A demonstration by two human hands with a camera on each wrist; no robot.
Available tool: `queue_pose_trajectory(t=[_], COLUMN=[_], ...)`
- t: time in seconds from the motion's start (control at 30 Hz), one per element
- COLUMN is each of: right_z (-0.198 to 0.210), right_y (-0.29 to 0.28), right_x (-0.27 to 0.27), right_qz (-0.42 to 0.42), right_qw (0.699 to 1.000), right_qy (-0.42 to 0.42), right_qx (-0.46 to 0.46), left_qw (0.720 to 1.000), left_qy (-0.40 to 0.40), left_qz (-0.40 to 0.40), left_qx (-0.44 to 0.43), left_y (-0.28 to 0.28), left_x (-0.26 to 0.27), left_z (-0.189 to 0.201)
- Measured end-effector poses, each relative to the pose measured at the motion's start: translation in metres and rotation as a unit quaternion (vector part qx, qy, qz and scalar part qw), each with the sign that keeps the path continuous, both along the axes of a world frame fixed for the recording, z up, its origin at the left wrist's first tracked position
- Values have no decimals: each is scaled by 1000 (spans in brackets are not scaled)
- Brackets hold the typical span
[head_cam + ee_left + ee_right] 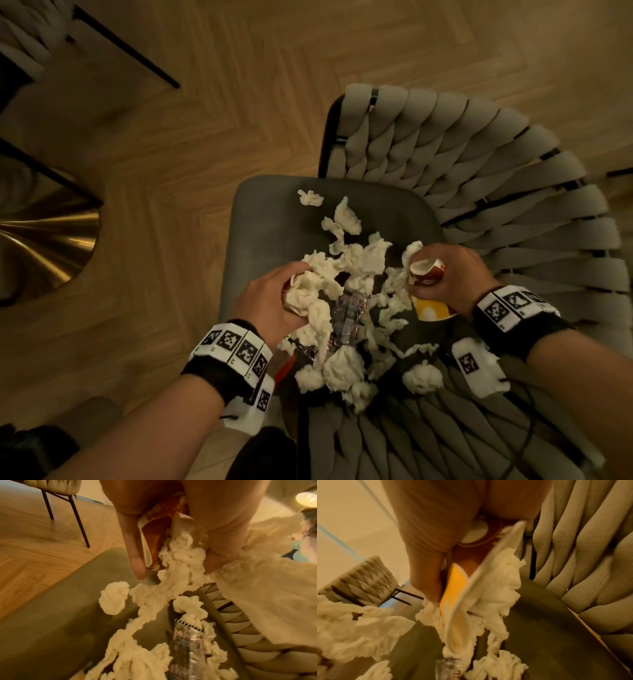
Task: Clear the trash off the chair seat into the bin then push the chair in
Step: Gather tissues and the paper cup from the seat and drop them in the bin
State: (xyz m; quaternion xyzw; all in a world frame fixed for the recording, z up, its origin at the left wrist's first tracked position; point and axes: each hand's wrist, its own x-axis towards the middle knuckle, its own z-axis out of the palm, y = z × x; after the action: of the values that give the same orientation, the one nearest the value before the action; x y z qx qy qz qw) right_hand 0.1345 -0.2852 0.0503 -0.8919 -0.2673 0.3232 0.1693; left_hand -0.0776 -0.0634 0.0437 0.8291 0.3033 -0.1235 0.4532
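Closest to the head camera, two bare forearms are reaching down, each one wearing a black wristband (219,373) with white blocks printed in black square codes. Both hands are working over the dark grey padded chair seat (270,219), which is going to be my landmark here.

The left hand (270,301) is sitting at the seat's near-left part, fingers curling around a bunch of crumpled white tissue (308,298) plus a squashed red-and-white paper wrapper (154,534), which is really only showing up in the left wrist view.

The right hand (448,277) is hovering at the seat's right side, close to the woven grey strap backrest (479,164). It's gripping a crushed red, yellow and white paper cup (426,274) with some tissue bunched against it. A yellow-and-white paper piece (433,311) is peeking out just below that hand; can't tell if it's part of the same cup.

The rest of the trash is lying all over the seat: loose white tissue wads (346,214) trailing toward the seat's far edge, more balled ones (342,370) at its near edge, and a crinkly clear printed plastic wrapper (346,315) lying in the middle between the two hands.

Off the seat's left side, a shiny brass-coloured cone base (48,240) is standing on the herringbone wood floor (205,102).
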Motion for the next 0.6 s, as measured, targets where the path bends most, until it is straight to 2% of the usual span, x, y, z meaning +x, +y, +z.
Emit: queue_pose_trajectory(t=[0.2,0.37,0.43,0.53,0.6], right_z=[67,104,113,122,127], right_y=[-13,16,41,93,114], right_x=[-24,-48,-64,-106,-124], right_qz=[-31,-16,4,52,55], right_qw=[997,987,984,976,973], right_qy=[25,63,80,109,110], right_qx=[71,145,162,181,197], left_qw=[991,976,969,961,959], left_qy=[-69,-120,-130,-141,-151], left_qz=[69,146,178,234,239], left_qx=[-89,-113,-108,-42,-20], left_y=[-2,12,21,38,43], left_x=[-26,-83,-113,-175,-195], left_z=[58,107,123,150,154])
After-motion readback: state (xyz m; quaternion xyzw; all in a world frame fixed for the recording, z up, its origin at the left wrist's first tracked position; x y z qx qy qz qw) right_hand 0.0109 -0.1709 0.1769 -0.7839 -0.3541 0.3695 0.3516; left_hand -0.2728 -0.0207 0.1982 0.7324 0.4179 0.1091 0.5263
